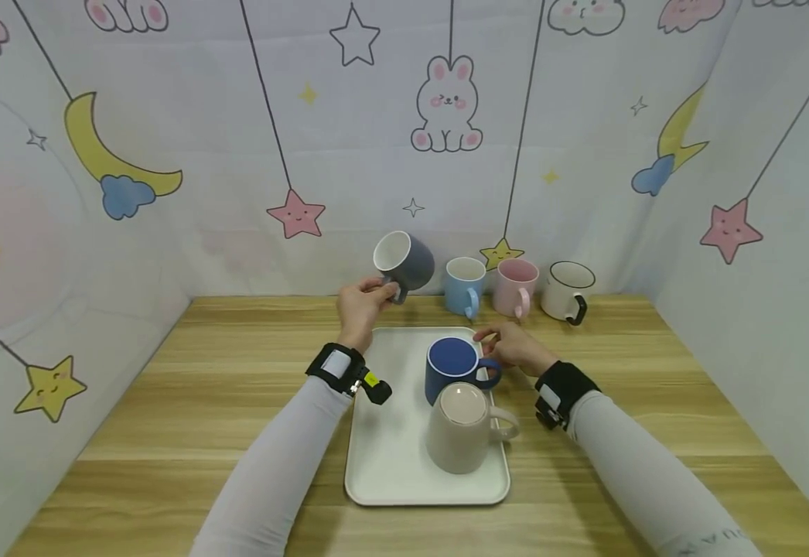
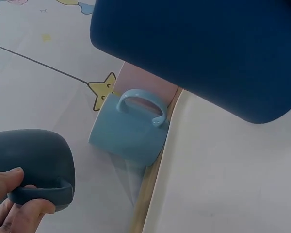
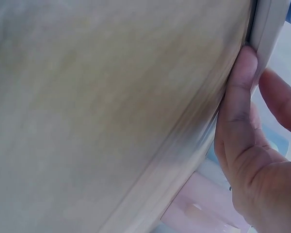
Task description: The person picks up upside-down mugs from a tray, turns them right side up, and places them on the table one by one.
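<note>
My left hand [image 1: 363, 309] holds a dark grey-blue mug [image 1: 413, 264] by its handle, raised behind the tray's far edge, with its mouth tipped up to the left. In the left wrist view, thumb and fingers pinch the mug's handle [image 2: 43, 195]. My right hand [image 1: 516, 348] is at the far right corner of the white tray [image 1: 384, 472]. The right wrist view shows thumb and forefinger on either side of the tray's rim [image 3: 265, 34]. On the tray stand a navy mug [image 1: 439, 383] and, nearer, an upside-down beige mug [image 1: 456, 445], handles pointing right.
Behind the tray, a light blue mug [image 1: 462, 294], a pink mug [image 1: 512, 298] and a white mug [image 1: 561, 295] with a black handle stand in a row by the patterned cloth [image 1: 223, 155]. All rest on the wooden table [image 1: 223, 387].
</note>
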`<state>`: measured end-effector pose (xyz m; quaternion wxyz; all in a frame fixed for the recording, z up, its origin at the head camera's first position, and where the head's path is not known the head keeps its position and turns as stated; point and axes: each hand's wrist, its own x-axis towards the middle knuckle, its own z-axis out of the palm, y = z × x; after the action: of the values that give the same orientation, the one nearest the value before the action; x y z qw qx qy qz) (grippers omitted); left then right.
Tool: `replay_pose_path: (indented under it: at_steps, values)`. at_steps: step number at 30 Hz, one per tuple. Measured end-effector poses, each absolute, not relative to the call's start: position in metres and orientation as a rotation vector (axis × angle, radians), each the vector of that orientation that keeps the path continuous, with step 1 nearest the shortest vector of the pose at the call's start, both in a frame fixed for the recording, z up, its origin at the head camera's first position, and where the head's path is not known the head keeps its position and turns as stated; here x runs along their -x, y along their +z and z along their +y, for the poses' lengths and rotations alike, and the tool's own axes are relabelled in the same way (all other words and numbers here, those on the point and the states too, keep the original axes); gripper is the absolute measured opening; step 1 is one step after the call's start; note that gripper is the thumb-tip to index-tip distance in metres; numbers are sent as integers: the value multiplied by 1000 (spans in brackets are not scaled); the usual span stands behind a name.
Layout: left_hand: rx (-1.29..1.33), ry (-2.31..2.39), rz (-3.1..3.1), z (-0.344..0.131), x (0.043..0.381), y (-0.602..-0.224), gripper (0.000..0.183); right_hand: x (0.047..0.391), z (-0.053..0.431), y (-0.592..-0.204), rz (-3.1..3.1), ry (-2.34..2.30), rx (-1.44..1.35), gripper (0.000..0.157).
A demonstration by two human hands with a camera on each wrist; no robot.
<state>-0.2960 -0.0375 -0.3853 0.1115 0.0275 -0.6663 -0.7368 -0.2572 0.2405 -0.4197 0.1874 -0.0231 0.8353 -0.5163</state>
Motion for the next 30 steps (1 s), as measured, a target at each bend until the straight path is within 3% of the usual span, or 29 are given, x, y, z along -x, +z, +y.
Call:
replay_pose_path:
  at_steps: [30]
  values:
    - [-202,-1980,-2255,-10,322,-424,25,258,246,-421,2361,-1454,60,46]
